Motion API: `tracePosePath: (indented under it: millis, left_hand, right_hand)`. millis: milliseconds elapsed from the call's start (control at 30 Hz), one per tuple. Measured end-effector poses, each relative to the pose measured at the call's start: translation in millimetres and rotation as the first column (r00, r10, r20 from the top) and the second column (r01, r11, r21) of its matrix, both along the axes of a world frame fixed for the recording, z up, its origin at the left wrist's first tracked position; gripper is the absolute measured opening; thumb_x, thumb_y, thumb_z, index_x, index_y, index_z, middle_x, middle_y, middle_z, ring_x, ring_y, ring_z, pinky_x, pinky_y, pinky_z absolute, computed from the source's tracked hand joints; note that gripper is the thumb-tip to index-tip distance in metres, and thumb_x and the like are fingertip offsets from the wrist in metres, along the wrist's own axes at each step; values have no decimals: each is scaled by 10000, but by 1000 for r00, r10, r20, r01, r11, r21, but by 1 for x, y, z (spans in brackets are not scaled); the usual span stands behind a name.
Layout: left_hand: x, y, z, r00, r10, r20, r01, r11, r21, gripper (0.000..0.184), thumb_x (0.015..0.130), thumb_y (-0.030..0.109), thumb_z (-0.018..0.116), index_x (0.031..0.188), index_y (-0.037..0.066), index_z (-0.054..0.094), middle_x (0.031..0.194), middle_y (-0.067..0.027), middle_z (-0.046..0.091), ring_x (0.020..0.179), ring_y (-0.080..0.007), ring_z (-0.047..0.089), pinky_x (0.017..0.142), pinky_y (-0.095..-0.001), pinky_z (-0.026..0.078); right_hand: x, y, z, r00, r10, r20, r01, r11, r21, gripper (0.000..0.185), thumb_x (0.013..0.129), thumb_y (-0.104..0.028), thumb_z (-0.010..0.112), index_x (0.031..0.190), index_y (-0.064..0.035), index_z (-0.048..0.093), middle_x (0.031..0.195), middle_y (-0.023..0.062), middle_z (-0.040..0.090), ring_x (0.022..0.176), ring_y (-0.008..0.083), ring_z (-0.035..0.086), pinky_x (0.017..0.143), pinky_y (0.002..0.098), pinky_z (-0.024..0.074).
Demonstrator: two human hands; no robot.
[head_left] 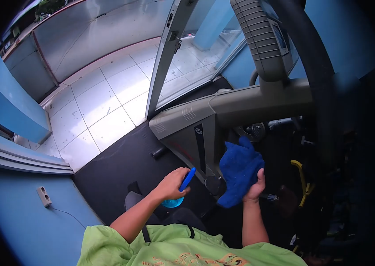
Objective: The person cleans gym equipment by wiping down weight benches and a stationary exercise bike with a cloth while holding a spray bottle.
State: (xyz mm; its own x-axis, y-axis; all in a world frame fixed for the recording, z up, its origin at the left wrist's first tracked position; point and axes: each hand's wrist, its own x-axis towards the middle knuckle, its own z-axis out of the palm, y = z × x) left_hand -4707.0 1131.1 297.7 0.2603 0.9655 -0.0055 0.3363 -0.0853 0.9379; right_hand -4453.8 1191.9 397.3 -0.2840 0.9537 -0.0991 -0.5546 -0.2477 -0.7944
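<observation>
A spray bottle with a blue head (188, 179) and light-blue liquid low in it is in my left hand (172, 183), whose fingers wrap round its neck. Part of the bottle is hidden behind that hand. My right hand (255, 188) holds a crumpled blue cloth (240, 170), with the thumb along its right edge. The cloth hangs over the fingers, beside the lower body of a grey exercise machine (183, 126). Both hands are apart from the machine's frame.
An open glass door (163, 57) stands ahead, with white floor tiles (103, 97) beyond it. A wall socket (44, 196) with a cable is at the left. Black flooring (107, 177) lies below. A yellow curved part (303, 184) is at the right.
</observation>
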Motion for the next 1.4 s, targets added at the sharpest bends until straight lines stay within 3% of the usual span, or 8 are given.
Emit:
tracePosePath:
  millis: [133,267,533,633,767,933,1267,1400]
  left_hand:
    - [-7,32,-123,996,0,87,-8,996,94,573,707,176,696,1213,-14,506,1083,-223,559,1028,-407,560,910,-435,450]
    - [-3,64,-232,996,-9,87,-4,989,147,569,710,175,690,1215,-13,505,1061,-217,559,1011,-399,565,901,-430,454]
    - [25,76,-340,998,32,-61,-15,968,249,574,696,127,714,1207,-17,497,1045,-210,557,1005,-395,566,894,-446,461]
    - [24,67,-339,997,75,23,-78,947,311,559,703,167,702,1195,-13,507,1013,-210,554,986,-397,570,893,-449,462]
    - [12,63,-323,995,88,38,-94,975,203,578,705,173,700,1221,2,501,1005,-202,548,948,-392,578,850,-446,473]
    - [15,66,-319,980,184,-76,-156,948,278,585,728,145,706,1248,11,475,1023,-179,543,930,-363,587,826,-418,484]
    - [28,49,-318,993,65,-97,-41,973,228,630,693,126,743,1245,-16,475,1053,-188,546,971,-380,585,863,-422,482]
    - [26,40,-307,993,-15,-114,28,993,112,615,704,123,728,1244,-26,473,1074,-199,546,990,-391,579,857,-438,487]
  right_hand:
    - [-17,78,-118,941,-194,278,2,823,568,730,941,-551,494,1433,-22,390,1459,173,412,1309,310,445,1133,445,283]
    - [-83,173,-237,-78,-986,146,-351,164,922,439,945,-447,489,1088,-59,638,1158,211,573,1079,382,530,1000,469,377]
    - [-26,138,-481,-462,-869,176,-539,433,723,296,850,-236,552,1093,-94,645,1050,148,654,967,373,615,881,465,467]
    - [-9,154,-525,683,-678,272,199,531,824,219,839,-188,602,1022,-86,669,976,134,673,903,357,635,874,430,483]
    - [-67,203,-381,-35,-989,-141,-262,-127,957,187,886,-261,661,960,-94,705,912,108,688,879,336,658,900,377,492]
    - [-135,203,-354,-524,-830,-190,-458,87,885,431,900,-470,596,1151,-130,679,1205,146,596,1162,327,555,1011,551,357]
    - [66,126,-572,-473,-829,297,-534,538,652,507,756,-444,668,1176,-162,666,1324,66,551,1281,331,433,1063,557,244]
    - [-25,176,-449,-430,-879,-205,-379,-30,925,514,807,-446,643,1175,-88,656,1213,142,621,1223,459,448,1033,670,200]
